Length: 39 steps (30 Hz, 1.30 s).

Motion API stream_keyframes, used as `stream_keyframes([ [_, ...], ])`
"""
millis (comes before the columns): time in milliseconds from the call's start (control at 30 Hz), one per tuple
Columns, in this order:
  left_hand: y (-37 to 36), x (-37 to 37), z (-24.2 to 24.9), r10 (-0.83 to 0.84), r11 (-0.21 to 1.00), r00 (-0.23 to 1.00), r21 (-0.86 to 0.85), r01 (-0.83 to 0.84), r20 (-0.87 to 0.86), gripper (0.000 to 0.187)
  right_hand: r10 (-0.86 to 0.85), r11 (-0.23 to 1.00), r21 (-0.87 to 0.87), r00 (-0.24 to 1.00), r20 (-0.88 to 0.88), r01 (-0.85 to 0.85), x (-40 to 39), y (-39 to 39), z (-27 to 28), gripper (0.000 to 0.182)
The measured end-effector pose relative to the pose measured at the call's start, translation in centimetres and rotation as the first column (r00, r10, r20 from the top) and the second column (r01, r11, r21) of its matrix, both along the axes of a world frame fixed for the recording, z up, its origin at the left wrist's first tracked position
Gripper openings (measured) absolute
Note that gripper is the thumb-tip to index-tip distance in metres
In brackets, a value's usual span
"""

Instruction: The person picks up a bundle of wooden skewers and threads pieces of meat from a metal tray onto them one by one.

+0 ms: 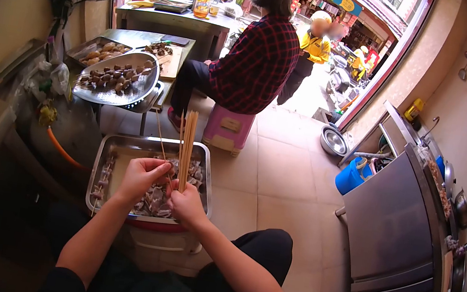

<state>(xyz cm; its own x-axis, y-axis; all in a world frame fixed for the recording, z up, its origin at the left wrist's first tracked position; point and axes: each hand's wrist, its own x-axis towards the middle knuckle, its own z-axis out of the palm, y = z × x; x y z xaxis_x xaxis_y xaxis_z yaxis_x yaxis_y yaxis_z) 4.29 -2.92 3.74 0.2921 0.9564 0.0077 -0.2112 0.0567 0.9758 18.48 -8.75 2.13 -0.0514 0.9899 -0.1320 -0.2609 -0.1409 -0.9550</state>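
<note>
My right hand (186, 204) is closed around an upright bundle of bamboo skewers (187, 145). Beside it, my left hand (146, 178) pinches a single thin skewer (161, 133) that leans away from the bundle. Both hands are over a rectangular metal tray (122, 162). Raw meat pieces (154, 201) lie in its middle and right, partly hidden by my hands. Along the tray's left side sits a threaded skewer of meat (102, 177).
Ahead left, a perforated metal pan (148, 86) holds dark skewered pieces near a low table (140, 39). A person in a plaid shirt (265, 59) sits on a pink stool (228, 130). A steel cabinet (396, 220) and blue bucket (352, 177) stand right.
</note>
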Motion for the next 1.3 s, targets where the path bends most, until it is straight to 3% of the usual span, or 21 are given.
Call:
stream_keyframes([
  [67, 0.0, -0.3, -0.1, -0.011, 1.000, 1.000, -0.002, 0.011, 0.014, 0.023, 0.006, 0.999, 0.050, 1.000, 0.007, -0.006, 0.2, 0.0, -0.6, 0.013],
  [133, 0.0, -0.9, -0.3, -0.031, 0.993, 0.989, 0.104, 0.046, -0.147, 0.028, -0.004, 0.998, 0.069, 1.000, 0.014, 0.003, 0.7, -0.3, -0.6, 0.013],
  [233, 0.4, -1.7, -0.2, -0.096, 0.981, 0.948, 0.134, 0.142, -0.303, 0.032, -0.023, 0.994, 0.107, 0.995, 0.102, 0.012, 1.8, -0.1, 0.4, 0.014],
  [267, 0.4, -1.8, -0.2, 0.013, 0.935, 0.882, 0.317, 0.156, -0.471, 0.032, -0.068, 0.985, 0.165, 0.990, 0.126, 0.047, 1.8, 0.3, 0.9, 0.014],
  [333, -0.6, -1.6, 1.2, 0.095, 0.907, 0.829, 0.392, 0.156, -0.551, 0.031, -0.086, 0.980, 0.189, 0.983, 0.161, 0.054, 1.7, 0.9, 5.0, 0.013],
  [367, -1.3, -1.4, 1.8, 0.172, 0.877, 0.764, 0.449, 0.168, -0.622, 0.030, -0.133, 0.942, 0.330, 0.973, 0.189, 0.065, 1.6, 2.3, 5.6, 0.012],
  [433, -1.6, -1.3, 1.6, 0.171, 0.891, 0.769, 0.429, 0.146, -0.617, 0.029, -0.139, 0.941, 0.328, 0.979, 0.147, 0.085, 0.7, 4.1, 10.3, 0.014],
  [500, -1.9, -1.3, 1.9, 0.252, 0.832, 0.693, 0.517, 0.200, -0.675, 0.027, -0.132, 0.921, 0.379, 0.987, 0.091, 0.088, 0.0, 7.3, 13.0, 0.013],
  [567, -1.6, -1.7, 1.0, 0.291, 0.806, 0.681, 0.555, 0.204, -0.673, 0.023, -0.086, 0.946, 0.321, 0.987, 0.136, 0.038, 0.3, 10.6, 15.8, 0.013],
  [600, -1.6, -1.9, 0.8, 0.309, 0.776, 0.639, 0.575, 0.260, -0.705, 0.023, -0.133, 0.809, 0.583, 0.941, 0.310, -0.078, 1.8, 16.2, 13.2, 0.014],
  [667, -1.6, -2.1, 0.4, 0.334, 0.742, 0.581, 0.587, 0.324, -0.742, 0.023, -0.120, 0.862, 0.504, 0.947, 0.297, -0.049, 2.2, 21.6, 14.9, 0.015],
  [700, -1.6, -2.3, 0.4, 0.339, 0.737, 0.582, 0.593, 0.324, -0.739, 0.023, -0.051, 0.916, 0.401, 0.986, 0.159, -0.017, 2.2, 23.1, 16.3, 0.014],
  [800, -1.2, -2.6, -0.8, 0.360, 0.727, 0.568, 0.604, 0.326, -0.740, 0.024, -0.060, 0.940, 0.340, 0.984, 0.165, 0.001, 1.7, 26.1, 19.1, 0.013],
  [867, -0.8, -2.8, -1.0, 0.373, 0.715, 0.565, 0.616, 0.331, -0.736, 0.023, -0.232, 0.962, 0.162, 0.971, 0.060, 0.220, -0.4, 22.4, 23.6, 0.014],
  [1033, -0.7, -3.3, -1.7, 0.381, 0.721, 0.569, 0.619, 0.311, -0.729, 0.022, -0.117, 0.971, 0.232, 0.969, 0.218, 0.065, -0.5, 21.3, 20.9, 0.013],
  [1100, -0.5, -3.3, -1.5, 0.371, 0.724, 0.572, 0.613, 0.315, -0.732, 0.022, -0.018, 0.904, 0.406, 0.939, 0.342, -0.131, 0.6, 22.9, 17.4, 0.014],
  [1300, -0.4, -3.1, -1.6, 0.388, 0.698, 0.573, 0.636, 0.329, -0.722, 0.022, -0.062, 0.900, 0.412, 0.897, 0.438, -0.139, 0.9, 18.3, 15.5, 0.013],
])
